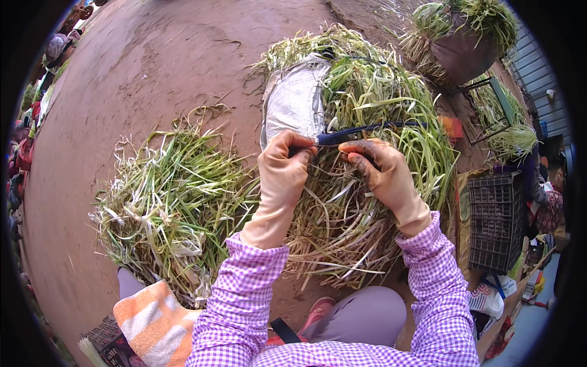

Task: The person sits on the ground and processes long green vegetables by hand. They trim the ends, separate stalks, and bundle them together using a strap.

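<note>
My left hand (282, 172), in a pale rubber glove, pinches one end of a thin strand (327, 146) between thumb and fingers. Opposite it, my right hand (387, 172), gloved with dark-stained fingertips, pinches the strand too. The strand's material is too fine to tell. Just behind the fingertips, a dark blue strap (353, 132) runs across a large bundle of long green leaves and dry stalks (376, 94). A white woven sheet (296, 101) covers the bundle's left side. A loose heap of leaves and stalks (179, 192) lies left of my left hand.
Reddish bare ground (183, 59) stretches ahead and left. At right stand a black plastic crate (495, 222) and a green-topped stool (502, 101). Another leafy bundle (465, 48) is at the upper right. A striped towel (156, 321) lies near my left arm. People are at both edges.
</note>
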`<state>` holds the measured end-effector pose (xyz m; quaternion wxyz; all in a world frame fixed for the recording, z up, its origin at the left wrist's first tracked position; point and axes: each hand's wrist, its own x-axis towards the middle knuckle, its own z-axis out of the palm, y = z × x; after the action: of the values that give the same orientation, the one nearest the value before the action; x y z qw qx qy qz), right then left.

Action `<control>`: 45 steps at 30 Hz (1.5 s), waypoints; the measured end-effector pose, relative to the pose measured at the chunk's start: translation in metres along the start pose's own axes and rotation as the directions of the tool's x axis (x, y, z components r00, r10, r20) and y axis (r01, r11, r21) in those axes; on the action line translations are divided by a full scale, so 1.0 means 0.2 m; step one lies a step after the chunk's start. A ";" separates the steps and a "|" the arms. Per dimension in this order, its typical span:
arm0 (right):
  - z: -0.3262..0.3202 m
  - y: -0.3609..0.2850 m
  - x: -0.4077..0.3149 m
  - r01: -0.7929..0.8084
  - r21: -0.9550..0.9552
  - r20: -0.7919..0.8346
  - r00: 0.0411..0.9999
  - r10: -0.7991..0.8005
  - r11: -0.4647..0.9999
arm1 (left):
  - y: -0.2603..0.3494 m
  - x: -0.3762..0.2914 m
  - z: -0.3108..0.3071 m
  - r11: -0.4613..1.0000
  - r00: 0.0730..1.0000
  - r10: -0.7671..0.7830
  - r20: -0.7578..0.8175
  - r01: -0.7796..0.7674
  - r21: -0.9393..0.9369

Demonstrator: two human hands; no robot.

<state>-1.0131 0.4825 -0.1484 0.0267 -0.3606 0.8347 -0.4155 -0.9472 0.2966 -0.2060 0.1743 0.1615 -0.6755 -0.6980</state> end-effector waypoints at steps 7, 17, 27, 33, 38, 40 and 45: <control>0.07 0.02 0.03 0.149 -0.502 0.072 0.989 -0.130 0.852 | 0.00 -0.10 0.05 0.955 0.973 0.231 -0.023 -0.222 0.194; 0.06 -0.06 0.00 0.060 -0.514 0.147 0.989 0.019 0.856 | -0.12 -0.18 0.09 0.826 0.900 0.434 0.049 -0.419 0.378; -0.90 0.74 -0.50 -0.147 0.133 -0.731 0.653 0.197 0.980 | -0.09 -0.31 0.00 0.652 0.941 0.302 0.152 -0.320 0.687; -1.01 1.99 -0.97 -0.677 0.189 -0.571 0.513 0.641 0.711 | -0.32 -0.42 0.04 0.692 0.971 0.140 0.193 -0.235 0.682; -0.86 2.12 -0.92 -0.358 0.315 -0.479 0.740 0.473 0.879 | -0.41 -0.46 0.01 0.754 0.963 0.174 0.204 -0.264 0.601; -0.85 2.03 -0.89 -0.437 0.824 -0.060 0.568 0.821 0.362 | -0.47 -0.47 0.00 0.769 0.957 0.214 0.196 -0.289 0.570; -0.87 1.99 -0.87 -0.702 0.637 0.037 0.440 0.897 0.318 | -0.63 -0.47 0.00 0.758 0.942 0.322 0.091 -0.314 0.572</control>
<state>-1.1739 0.8654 -0.3625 0.1998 0.2096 0.7261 -0.6236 -0.8675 0.3437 -0.3332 0.2374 0.0942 -0.8715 -0.4186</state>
